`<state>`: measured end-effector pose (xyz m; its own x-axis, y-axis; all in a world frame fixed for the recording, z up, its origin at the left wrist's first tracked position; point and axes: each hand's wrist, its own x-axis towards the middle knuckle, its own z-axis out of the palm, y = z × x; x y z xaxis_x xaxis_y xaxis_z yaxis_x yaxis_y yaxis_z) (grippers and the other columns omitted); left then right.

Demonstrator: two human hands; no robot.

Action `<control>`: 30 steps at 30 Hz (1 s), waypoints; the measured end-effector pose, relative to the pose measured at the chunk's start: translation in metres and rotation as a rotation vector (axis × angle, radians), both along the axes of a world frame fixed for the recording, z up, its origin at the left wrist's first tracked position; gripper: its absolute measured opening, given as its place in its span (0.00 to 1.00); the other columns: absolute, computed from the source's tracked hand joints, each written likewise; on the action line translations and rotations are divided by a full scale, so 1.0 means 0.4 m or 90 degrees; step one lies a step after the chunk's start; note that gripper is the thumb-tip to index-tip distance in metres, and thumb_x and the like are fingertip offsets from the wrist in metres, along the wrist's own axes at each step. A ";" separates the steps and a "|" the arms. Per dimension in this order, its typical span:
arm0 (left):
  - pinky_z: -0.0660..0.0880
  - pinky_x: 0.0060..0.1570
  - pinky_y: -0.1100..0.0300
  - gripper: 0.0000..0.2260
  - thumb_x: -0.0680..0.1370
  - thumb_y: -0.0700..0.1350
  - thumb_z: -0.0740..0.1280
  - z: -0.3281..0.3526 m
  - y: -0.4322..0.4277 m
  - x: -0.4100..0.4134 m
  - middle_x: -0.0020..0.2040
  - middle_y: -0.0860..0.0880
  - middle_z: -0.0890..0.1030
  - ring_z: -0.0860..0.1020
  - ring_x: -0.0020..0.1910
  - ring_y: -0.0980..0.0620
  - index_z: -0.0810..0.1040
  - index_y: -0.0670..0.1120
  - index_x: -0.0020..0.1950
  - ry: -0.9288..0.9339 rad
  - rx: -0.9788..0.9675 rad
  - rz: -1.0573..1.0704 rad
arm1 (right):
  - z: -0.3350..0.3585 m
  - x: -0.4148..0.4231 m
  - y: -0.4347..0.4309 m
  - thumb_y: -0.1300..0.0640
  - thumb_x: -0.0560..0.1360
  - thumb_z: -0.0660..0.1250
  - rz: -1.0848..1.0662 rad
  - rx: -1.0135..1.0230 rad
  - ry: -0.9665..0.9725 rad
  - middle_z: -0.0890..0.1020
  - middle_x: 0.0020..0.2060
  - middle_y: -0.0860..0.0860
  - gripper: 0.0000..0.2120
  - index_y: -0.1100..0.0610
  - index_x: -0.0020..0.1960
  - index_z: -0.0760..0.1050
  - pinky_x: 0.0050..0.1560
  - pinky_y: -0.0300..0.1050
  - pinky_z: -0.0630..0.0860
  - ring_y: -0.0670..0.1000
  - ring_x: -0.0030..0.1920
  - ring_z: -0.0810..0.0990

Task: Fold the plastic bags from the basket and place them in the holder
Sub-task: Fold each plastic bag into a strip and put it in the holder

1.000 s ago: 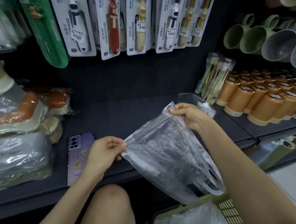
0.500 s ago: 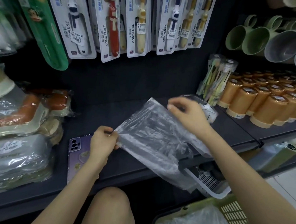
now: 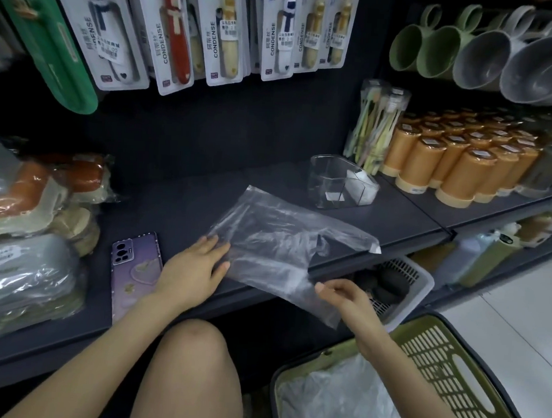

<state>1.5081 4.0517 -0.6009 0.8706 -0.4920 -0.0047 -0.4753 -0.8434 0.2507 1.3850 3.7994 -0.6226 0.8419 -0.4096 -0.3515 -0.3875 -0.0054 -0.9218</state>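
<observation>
A second ago I was holding the plastic bag (image 3: 282, 241) up in the air, pinched between both hands. Now it lies spread on the dark shelf (image 3: 171, 202). My left hand (image 3: 196, 268) has changed from a pinch to a flat press: the fingers are straight and hold down the bag's left edge. My right hand (image 3: 343, 293) has left the far corner and come to the near edge, which hangs over the shelf front. There the thumb lies on the film and the other fingers curl behind it, a light pinch as far as I can judge. I think the bag is now flattened and ready for its first fold.

The film is thin, half-clear, glossy and full of small wrinkles, roughly a long rectangle. Beyond my fingertips stands the holder (image 3: 337, 183), of hard clear plastic, with something white and folded inside. Behind my right wrist is the green lattice basket (image 3: 452, 365), holding more crumpled bags.
</observation>
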 end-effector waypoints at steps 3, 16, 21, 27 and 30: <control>0.58 0.72 0.59 0.30 0.78 0.62 0.45 0.002 0.003 -0.021 0.77 0.48 0.61 0.60 0.76 0.49 0.62 0.51 0.77 -0.030 0.051 0.056 | 0.009 -0.018 -0.017 0.61 0.74 0.72 0.036 0.000 -0.037 0.79 0.29 0.50 0.09 0.67 0.41 0.79 0.30 0.32 0.71 0.46 0.32 0.76; 0.76 0.47 0.47 0.17 0.80 0.44 0.56 0.086 -0.038 0.074 0.47 0.37 0.80 0.78 0.46 0.35 0.81 0.36 0.48 -0.137 -0.138 0.072 | 0.168 0.176 -0.102 0.53 0.80 0.62 0.035 -0.686 -0.185 0.82 0.52 0.54 0.13 0.58 0.57 0.80 0.47 0.45 0.69 0.57 0.53 0.78; 0.49 0.75 0.58 0.22 0.84 0.47 0.52 0.027 -0.084 0.188 0.78 0.41 0.58 0.55 0.77 0.45 0.58 0.38 0.77 -0.017 -0.063 0.058 | 0.122 0.333 -0.102 0.53 0.82 0.56 0.232 -0.715 -0.149 0.77 0.65 0.54 0.17 0.59 0.66 0.75 0.63 0.45 0.66 0.55 0.66 0.73; 0.45 0.76 0.54 0.26 0.84 0.54 0.47 -0.016 -0.109 0.229 0.79 0.44 0.51 0.49 0.78 0.46 0.51 0.43 0.79 0.023 0.046 0.101 | 0.090 0.417 -0.195 0.51 0.83 0.51 0.277 -0.853 0.017 0.75 0.67 0.53 0.19 0.57 0.65 0.74 0.69 0.49 0.56 0.53 0.71 0.67; 0.45 0.76 0.52 0.26 0.84 0.55 0.46 -0.019 -0.124 0.236 0.80 0.45 0.50 0.48 0.78 0.45 0.50 0.43 0.79 0.023 0.058 0.126 | 0.091 0.424 -0.183 0.49 0.83 0.48 0.250 -0.887 -0.051 0.70 0.71 0.54 0.22 0.56 0.71 0.69 0.73 0.52 0.52 0.56 0.73 0.64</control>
<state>1.6025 4.0019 -0.6085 0.9488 -0.3071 -0.0738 -0.2898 -0.9394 0.1830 1.5545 3.7261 -0.5861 0.9761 -0.1151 0.1846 -0.0983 -0.9904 -0.0975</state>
